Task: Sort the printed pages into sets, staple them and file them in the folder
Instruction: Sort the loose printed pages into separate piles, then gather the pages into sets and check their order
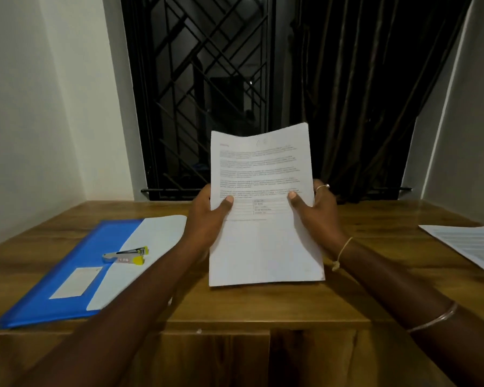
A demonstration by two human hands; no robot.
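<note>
Head view, looking down: a wooden table (263,308) fills the near half of the scene, with white walls on both sides. Beyond its far edge stands a dark window with a black metal grille (207,79), and a dark curtain (361,79) hangs to the right of it.

On the left part of the table lies a blue folder (76,261), flat and angled. A white sheet (154,236) covers its right side, and a pale label (76,283) sits on its near part.

At the centre, a set of printed pages (263,247) is held up over the table and tilted toward the camera, text in its upper half and a small table of lines below that. Whether its lower edge touches the wood cannot be told.

More printed pages (470,247) lie flat at the table's right edge, well apart from the folder.

The left hand (207,219) grips the left edge of the held pages, thumb on the front. The right hand (319,216) grips the right edge the same way.

A stapler (126,255) with yellow parts rests on the folder, where blue meets white.

The right hand wears a ring (322,187), its wrist a pale thread (342,251), and the forearm a thin bangle (433,321).
</note>
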